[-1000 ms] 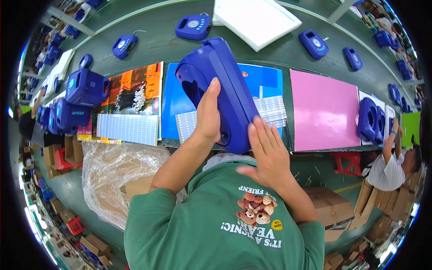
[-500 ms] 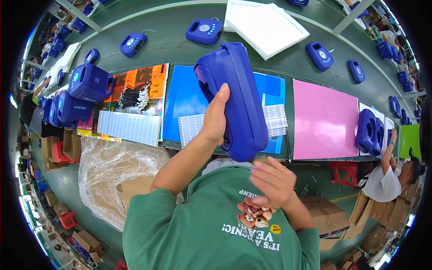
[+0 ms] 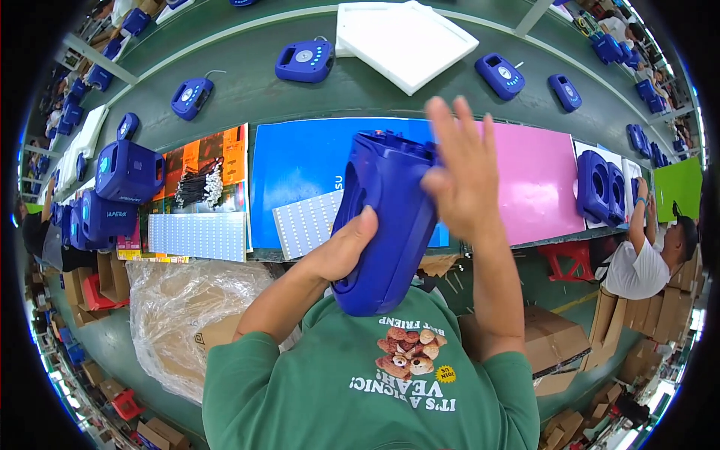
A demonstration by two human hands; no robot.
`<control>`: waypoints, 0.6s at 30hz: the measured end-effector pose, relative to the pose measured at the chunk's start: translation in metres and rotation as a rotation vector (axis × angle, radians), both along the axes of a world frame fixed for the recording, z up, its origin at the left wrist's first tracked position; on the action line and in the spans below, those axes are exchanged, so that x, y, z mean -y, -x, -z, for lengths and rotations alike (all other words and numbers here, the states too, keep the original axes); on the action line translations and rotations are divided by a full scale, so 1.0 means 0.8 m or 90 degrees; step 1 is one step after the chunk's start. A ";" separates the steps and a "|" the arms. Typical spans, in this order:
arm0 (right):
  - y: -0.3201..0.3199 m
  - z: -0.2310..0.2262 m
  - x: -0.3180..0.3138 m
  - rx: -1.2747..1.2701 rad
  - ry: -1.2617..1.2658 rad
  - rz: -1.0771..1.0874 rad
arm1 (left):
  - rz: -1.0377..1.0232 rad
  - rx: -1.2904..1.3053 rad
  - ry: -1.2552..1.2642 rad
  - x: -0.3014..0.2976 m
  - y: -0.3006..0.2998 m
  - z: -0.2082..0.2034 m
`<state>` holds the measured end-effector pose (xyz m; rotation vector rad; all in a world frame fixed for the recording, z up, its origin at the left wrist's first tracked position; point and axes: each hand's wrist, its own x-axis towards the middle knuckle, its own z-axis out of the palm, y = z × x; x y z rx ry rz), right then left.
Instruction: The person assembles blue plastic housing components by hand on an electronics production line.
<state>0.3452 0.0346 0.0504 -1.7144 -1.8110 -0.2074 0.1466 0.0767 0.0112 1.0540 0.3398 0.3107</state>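
Note:
A blue plastic speaker housing (image 3: pixel 394 217) is tilted up in front of my chest, its lower end against my shirt. My left hand (image 3: pixel 341 247) is closed round its left side, thumb on the near face. Some small parts show at the housing's upper end, too small to name. My right hand (image 3: pixel 469 172) is raised beside that upper end, fingers spread and slightly blurred, holding nothing. Behind the housing, a sheet of white dotted LED strips (image 3: pixel 304 223) lies on a blue mat (image 3: pixel 289 161), partly hidden by the housing.
To the left lie a bundle of black wires with white ends (image 3: pixel 199 184) and another LED strip sheet (image 3: pixel 196 236). Blue speakers (image 3: pixel 127 172) stand beyond them. A pink mat (image 3: pixel 532 180) and blue housings (image 3: pixel 596 187) are at right, near a co-worker (image 3: pixel 645 259). White foam (image 3: pixel 409 45) lies on the conveyor.
The housing has come down toward my chest and turned, bringing its upper end into view. My right hand has risen from my chest to beside that end.

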 end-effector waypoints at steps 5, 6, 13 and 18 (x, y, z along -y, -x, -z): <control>-0.024 0.063 0.018 -0.550 -0.012 0.035 | -0.027 -0.033 0.176 -0.010 0.000 0.005; -0.017 0.068 0.028 -0.630 0.025 0.031 | -0.042 -0.036 0.178 -0.012 0.003 0.006; -0.039 0.094 0.053 -1.089 0.160 -0.076 | 0.231 -0.291 -0.699 -0.018 -0.009 0.008; -0.047 0.077 0.057 -0.866 0.169 -0.062 | 0.115 -0.212 -1.243 -0.040 -0.003 0.032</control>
